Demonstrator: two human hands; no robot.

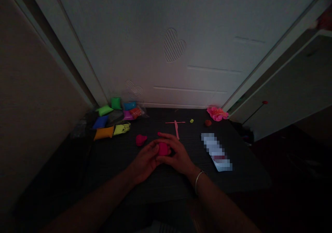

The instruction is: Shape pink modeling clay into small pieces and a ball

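Note:
Between my two hands is a lump of bright pink modelling clay (163, 149), roughly rounded. My left hand (145, 158) cups it from the left, thumb resting against its side. From the right, my right hand (178, 153) curls its fingers over and round the same lump; a bracelet circles that wrist. A second pink clay piece (140, 140), round with a small pointed end, lies on the dark table just left of my hands. Beyond my fingers lie two pink modelling tools (176, 129), one crossing the other at its top.
Coloured clay packets (103, 132) lie in a group at the back left. Toward the back right are a small yellow piece (191, 121), a reddish-brown lump (208, 122) and a pink flower-like thing (218, 113). A blurred pale strip (216, 153) lies right. A white panel (155, 53) stands behind.

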